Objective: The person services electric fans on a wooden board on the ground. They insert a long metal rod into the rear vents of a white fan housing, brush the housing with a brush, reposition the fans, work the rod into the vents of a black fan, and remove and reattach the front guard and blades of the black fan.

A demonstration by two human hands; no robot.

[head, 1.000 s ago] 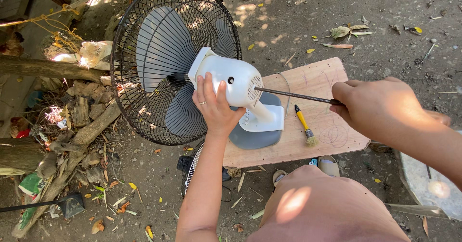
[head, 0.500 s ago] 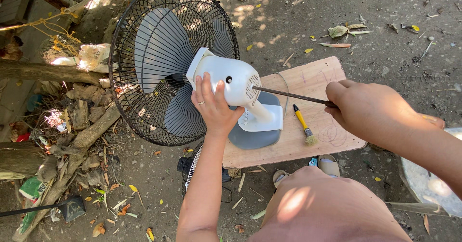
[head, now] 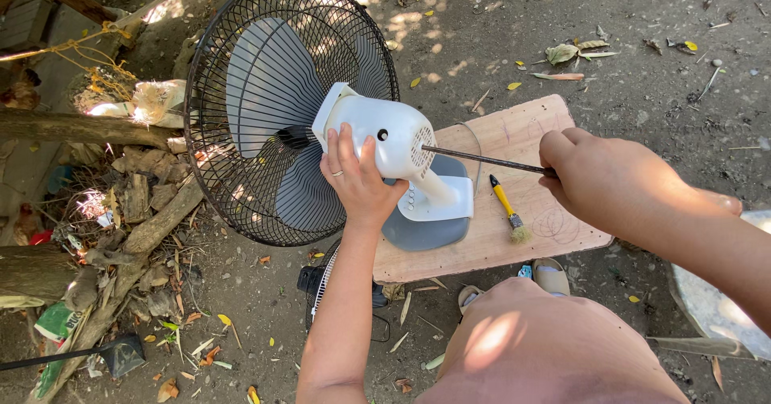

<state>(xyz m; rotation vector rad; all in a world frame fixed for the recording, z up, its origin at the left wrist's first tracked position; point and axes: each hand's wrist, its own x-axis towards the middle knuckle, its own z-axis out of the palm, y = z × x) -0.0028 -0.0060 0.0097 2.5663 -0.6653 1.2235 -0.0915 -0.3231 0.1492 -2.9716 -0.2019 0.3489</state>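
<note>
A: Left hand [head: 359, 181] is wrapped over the near side of the white motor housing [head: 376, 135], fingers curled on the shell, ring showing. Right hand [head: 604, 177] is closed round the handle end of a long screwdriver [head: 484, 160]; handle itself is hidden in the fist.

B: Where's the tip?

A: At the vented back of the housing, right of the small dark hole. Can't tell if it's seated in a screw head.

B: Fan position?

A: Standing on its grey base [head: 426, 226] on the left end of a wooden board [head: 522, 143], black grille [head: 277, 107] facing left and far. Yellow-handled brush [head: 508, 209] lies on the board just right of the base.

B: Advice for the step?

A: I'd say keep the shaft square to the back face and in line with the screw, push in firmly, turn slowly. Left hand should brace against that push, since the head looks free to tilt on its neck. Long shaft, so any wobble could cam out and chew the screw.
</note>
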